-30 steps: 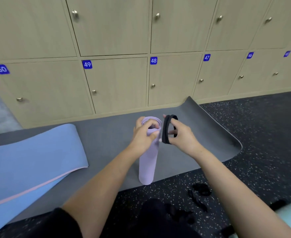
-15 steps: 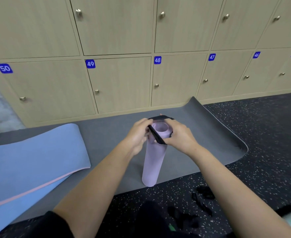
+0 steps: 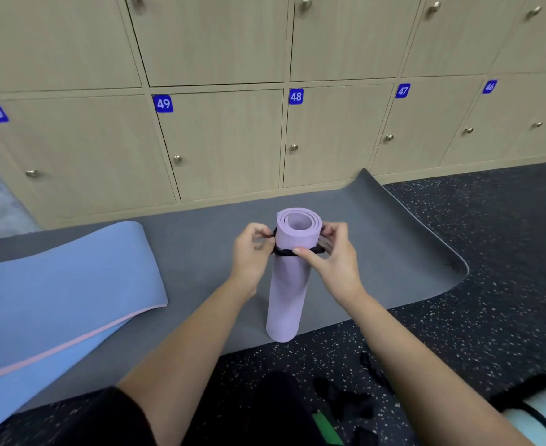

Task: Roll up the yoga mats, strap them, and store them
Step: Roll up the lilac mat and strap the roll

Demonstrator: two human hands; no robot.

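A rolled lilac yoga mat (image 3: 286, 294) stands upright on its end on a flat grey mat (image 3: 200, 249). A black elastic strap (image 3: 284, 252) circles the roll a little below its top. My left hand (image 3: 253, 251) pinches the strap at the roll's left side. My right hand (image 3: 331, 257) grips the strap at the right side, thumb across the front. An unrolled blue mat (image 3: 62, 297) with a pink edge lies to the left, over the grey one.
Wooden lockers (image 3: 226, 136) numbered 46 to 50 line the wall behind the mats. More black straps (image 3: 345, 400) lie on the speckled black floor by my knees. A strapped pale green roll (image 3: 542, 420) shows at the bottom right corner.
The strap went from my right hand beside the roll, over its top, and now sits around the roll below the rim. Both hands have moved down with it.
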